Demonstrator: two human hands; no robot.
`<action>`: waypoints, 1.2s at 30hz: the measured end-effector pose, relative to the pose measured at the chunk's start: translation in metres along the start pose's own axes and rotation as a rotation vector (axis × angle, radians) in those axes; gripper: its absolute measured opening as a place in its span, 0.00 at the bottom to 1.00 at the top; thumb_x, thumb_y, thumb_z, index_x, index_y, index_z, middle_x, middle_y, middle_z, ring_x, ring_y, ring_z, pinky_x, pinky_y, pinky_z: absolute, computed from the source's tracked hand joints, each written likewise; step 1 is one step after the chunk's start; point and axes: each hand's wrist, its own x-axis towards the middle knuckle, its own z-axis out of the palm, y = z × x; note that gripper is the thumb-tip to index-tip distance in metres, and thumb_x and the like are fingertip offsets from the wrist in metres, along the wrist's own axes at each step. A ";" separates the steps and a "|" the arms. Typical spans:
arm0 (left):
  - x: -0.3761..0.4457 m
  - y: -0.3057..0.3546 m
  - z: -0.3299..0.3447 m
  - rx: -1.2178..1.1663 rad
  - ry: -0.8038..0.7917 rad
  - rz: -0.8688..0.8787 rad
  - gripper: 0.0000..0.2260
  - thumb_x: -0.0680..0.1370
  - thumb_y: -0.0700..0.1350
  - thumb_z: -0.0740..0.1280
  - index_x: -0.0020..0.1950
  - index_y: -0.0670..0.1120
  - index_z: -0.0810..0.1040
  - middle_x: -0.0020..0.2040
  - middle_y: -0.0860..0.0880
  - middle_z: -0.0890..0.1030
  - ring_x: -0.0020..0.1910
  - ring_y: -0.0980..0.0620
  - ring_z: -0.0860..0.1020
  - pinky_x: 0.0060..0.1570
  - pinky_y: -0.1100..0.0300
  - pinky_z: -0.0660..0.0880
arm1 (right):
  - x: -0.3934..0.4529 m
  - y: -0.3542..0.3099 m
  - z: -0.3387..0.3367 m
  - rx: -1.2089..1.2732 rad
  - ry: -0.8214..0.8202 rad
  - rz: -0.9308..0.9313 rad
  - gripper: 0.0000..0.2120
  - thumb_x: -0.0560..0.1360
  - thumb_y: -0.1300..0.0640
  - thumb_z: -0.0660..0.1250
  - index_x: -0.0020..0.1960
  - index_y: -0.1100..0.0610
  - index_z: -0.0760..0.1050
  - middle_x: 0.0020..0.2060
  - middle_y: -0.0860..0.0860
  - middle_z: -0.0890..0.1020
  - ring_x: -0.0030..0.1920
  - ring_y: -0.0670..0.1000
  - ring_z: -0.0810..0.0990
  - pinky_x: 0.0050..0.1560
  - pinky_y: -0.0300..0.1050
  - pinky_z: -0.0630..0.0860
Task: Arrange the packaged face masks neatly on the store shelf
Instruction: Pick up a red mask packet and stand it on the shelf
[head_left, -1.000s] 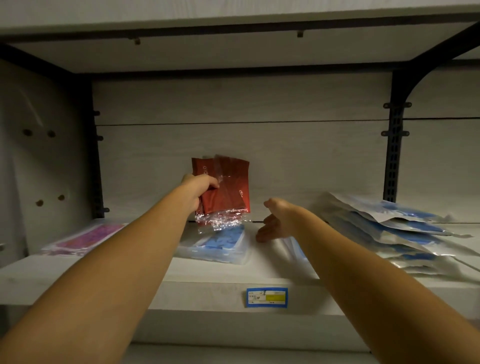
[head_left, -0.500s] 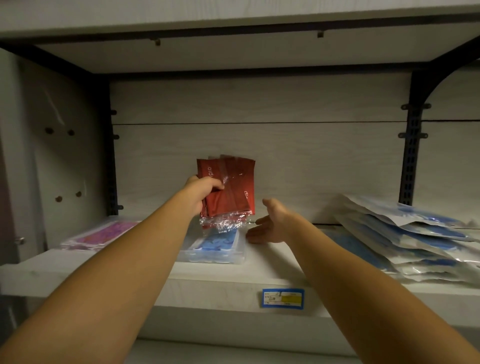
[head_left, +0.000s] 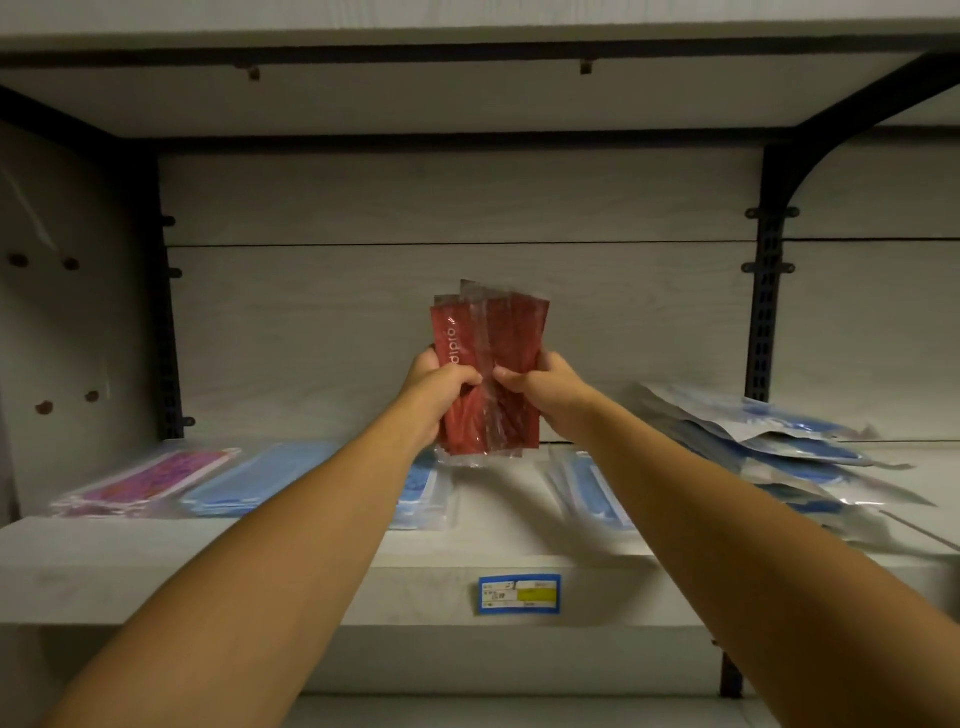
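Red mask packs in hand, shelf only partly tidied

Both hands, the left hand (head_left: 441, 379) and right hand (head_left: 540, 387), grasp the fanned bundle of red mask packs (head_left: 488, 374) upright above the shelf (head_left: 260, 571), arms outstretched. The pink pack (head_left: 156, 480) and blue packs (head_left: 260, 483) lie flat; the stack of blue pouches (head_left: 769, 447) at right looks untidy.

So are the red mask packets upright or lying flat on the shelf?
Upright: the red packets stand on end above the shelf, gripped by both hands.

Glossy plastic red packets (head_left: 488, 374), matt woodgrain shelf (head_left: 208, 571)
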 end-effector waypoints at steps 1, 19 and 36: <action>-0.002 -0.001 0.009 0.001 -0.012 0.016 0.16 0.67 0.30 0.67 0.52 0.43 0.79 0.42 0.42 0.84 0.40 0.43 0.83 0.43 0.49 0.82 | 0.000 0.002 -0.003 -0.040 0.015 -0.014 0.20 0.78 0.64 0.69 0.69 0.60 0.72 0.59 0.57 0.83 0.58 0.56 0.83 0.61 0.56 0.79; 0.003 -0.035 0.025 -0.096 0.045 0.020 0.20 0.72 0.32 0.64 0.62 0.45 0.72 0.45 0.43 0.82 0.40 0.47 0.81 0.36 0.56 0.78 | 0.009 0.049 -0.007 0.142 -0.050 0.071 0.25 0.73 0.68 0.71 0.68 0.57 0.71 0.58 0.55 0.84 0.57 0.55 0.84 0.56 0.51 0.81; 0.012 -0.047 0.029 0.075 0.013 0.049 0.17 0.63 0.43 0.66 0.51 0.53 0.78 0.48 0.44 0.85 0.50 0.41 0.83 0.55 0.38 0.79 | 0.010 0.050 -0.014 0.144 -0.038 0.047 0.27 0.77 0.72 0.65 0.72 0.59 0.64 0.60 0.57 0.80 0.58 0.54 0.82 0.51 0.47 0.81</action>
